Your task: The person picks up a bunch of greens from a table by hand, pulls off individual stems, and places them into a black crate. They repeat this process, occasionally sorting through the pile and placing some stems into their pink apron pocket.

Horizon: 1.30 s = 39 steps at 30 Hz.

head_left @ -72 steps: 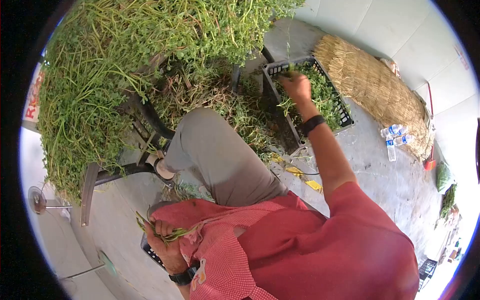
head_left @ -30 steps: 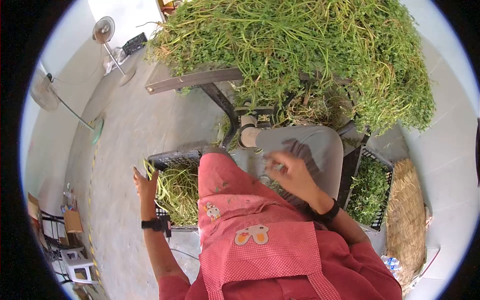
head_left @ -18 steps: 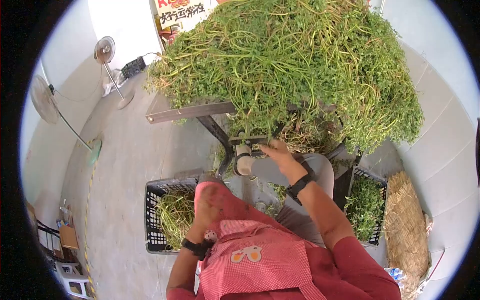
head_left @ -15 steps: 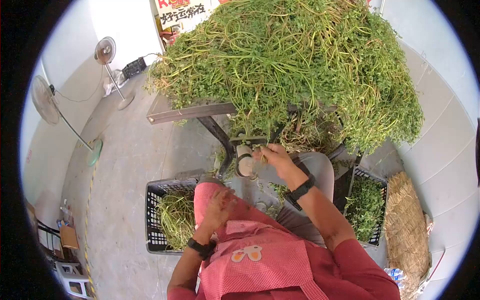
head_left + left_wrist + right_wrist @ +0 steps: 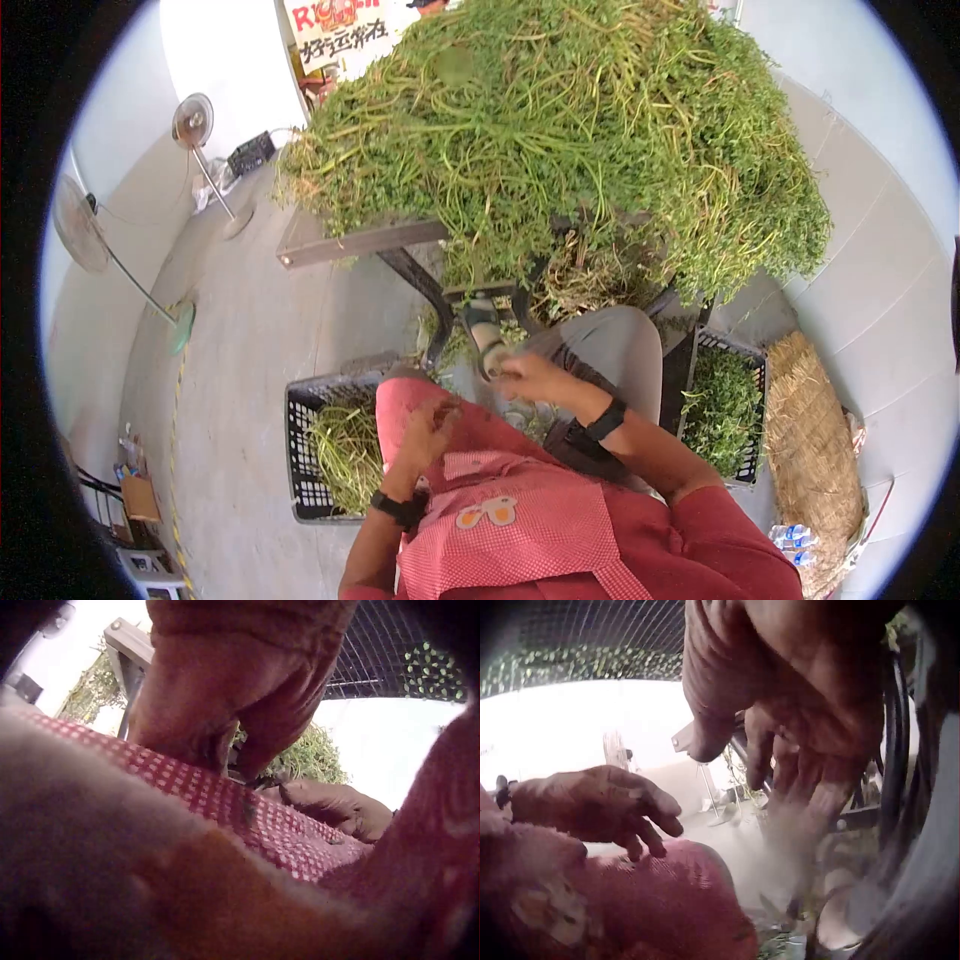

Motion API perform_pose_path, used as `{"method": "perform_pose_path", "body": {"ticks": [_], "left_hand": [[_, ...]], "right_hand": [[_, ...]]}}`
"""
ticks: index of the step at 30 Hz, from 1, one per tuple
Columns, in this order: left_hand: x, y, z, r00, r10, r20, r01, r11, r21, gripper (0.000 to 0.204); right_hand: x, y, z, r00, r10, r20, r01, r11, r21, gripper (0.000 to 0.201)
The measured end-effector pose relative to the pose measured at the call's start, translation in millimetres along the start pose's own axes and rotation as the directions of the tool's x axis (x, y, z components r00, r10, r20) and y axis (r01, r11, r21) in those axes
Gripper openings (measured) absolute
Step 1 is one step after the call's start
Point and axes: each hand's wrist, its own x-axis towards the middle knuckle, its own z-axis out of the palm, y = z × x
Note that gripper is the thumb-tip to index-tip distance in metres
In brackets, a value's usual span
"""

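Looks like a lull in the greens sorting to me, with the left hand (image 5: pixel 425 430) and right hand (image 5: pixel 535 382) loosely bent, nothing visible in either, so next probably calls for pinching stems off the greens (image 5: pixel 560 130) heaped on the surface (image 5: pixel 360 243).

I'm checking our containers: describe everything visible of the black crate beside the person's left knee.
The crate is black, plastic-looking and open-topped, with perforated walls. It stands upright on the grey floor, holding a loose heap of yellowish-green stems. The apron hides part of its right side; contact there is unclear. The left hand is apart from it.
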Motion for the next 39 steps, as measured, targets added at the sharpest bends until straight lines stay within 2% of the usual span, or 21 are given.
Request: {"method": "perform_pose_path", "body": {"ticks": [1,2,4,7,8,9,10,12,14,16,19,21,24,26,27,31,33,34,35,36,39], "left_hand": [[-1,3,-3,1.0,-0.006,0.009,0.006,0.999,0.048,0.023],[-1,6,-6,1.0,0.012,0.005,-0.013,0.999,0.051,0.023],[-4,16,-8,1.0,0.0,0.021,0.002,0.998,-0.055,0.022],[-7,8,-7,0.999,-0.044,-0.006,0.044,0.998,-0.051,0.022],[-11,4,-7,0.999,-0.048,-0.012,0.047,0.998,-0.051,0.022],[-11,2,-6,0.999,-0.041,-0.01,0.04,0.993,-0.108,0.022],[-9,-1,-6,1.0,-0.027,-0.009,0.026,0.986,-0.164,0.022],[-7,-8,-6,1.0,-0.019,0.023,0.022,0.993,-0.113,0.022],[-2,-2,-8,0.999,-0.015,0.049,0.018,0.998,-0.062,0.022],[-7,18,-12,0.987,-0.111,0.113,0.133,0.969,-0.209,0.022],[-4,8,-8,0.982,-0.177,0.061,0.185,0.961,-0.205,0.024],[-11,3,-9,0.965,-0.254,0.059,0.26,0.943,-0.206,0.025],[-7,11,-16,0.994,-0.104,-0.02,0.095,0.96,-0.263,0.026],[-14,13,-19,0.932,-0.357,0.053,0.357,0.889,-0.286,0.023],[-12,13,-20,0.935,-0.349,0.055,0.35,0.894,-0.281,0.023],[1,7,-17,0.969,-0.243,0.039,0.244,0.932,-0.268,0.019],[6,2,-13,0.97,-0.235,0.058,0.242,0.927,-0.286,0.019],[8,-1,-10,0.983,-0.182,0.03,0.184,0.958,-0.22,0.018],[10,-4,-8,0.991,-0.131,0.004,0.13,0.979,-0.154,0.018],[19,-1,-7,0.994,-0.114,0.004,0.113,0.981,-0.155,0.018],[16,-2,-11,0.977,-0.208,0.046,0.212,0.971,-0.114,0.016]], "right_hand": [[3,-3,-2,0.996,-0.075,0.056,0.092,0.902,-0.422,0.033],[7,-6,-7,0.995,-0.087,0.048,0.099,0.896,-0.432,0.033],[6,-25,-19,0.947,-0.266,-0.181,0.181,0.905,-0.385,0.044],[10,-68,-67,0.936,-0.219,-0.276,0.093,0.909,-0.406,0.031],[14,-81,-83,0.897,-0.299,-0.326,0.064,0.817,-0.573,0.028],[17,-92,-96,0.851,-0.309,-0.425,0.081,0.877,-0.474,0.027],[23,-102,-110,0.849,-0.32,-0.422,0.09,0.872,-0.481,0.027],[34,-123,-136,0.756,-0.429,-0.495,0.225,0.879,-0.419,0.029],[48,-148,-154,0.706,-0.454,-0.543,0.232,0.873,-0.428,0.029],[62,-171,-163,0.657,-0.467,-0.592,0.24,0.874,-0.423,0.03],[83,-187,-167,0.605,-0.497,-0.623,0.291,0.865,-0.408,0.026],[83,-187,-159,0.653,-0.456,-0.605,0.255,0.884,-0.391,0.026],[92,-179,-160,0.716,-0.408,-0.566,0.187,0.894,-0.407,0.026],[99,-160,-168,0.658,-0.421,-0.624,0.192,0.895,-0.402,0.025],[102,-162,-174,0.609,-0.445,-0.657,0.099,0.864,-0.494,0.025],[114,-181,-175,0.563,-0.533,-0.631,0.151,0.818,-0.556,0.029],[125,-210,-157,0.704,-0.304,-0.642,-0.24,0.749,-0.618,0.033],[129,-219,-155,0.734,-0.172,-0.657,-0.414,0.654,-0.634,0.035],[139,-212,-159,0.729,-0.172,-0.662,-0.418,0.654,-0.63,0.035],[156,-199,-168,0.74,-0.278,-0.613,-0.346,0.624,-0.701,0.035],[153,-184,-171,0.745,-0.416,-0.522,-0.185,0.622,-0.761,0.035]]}}
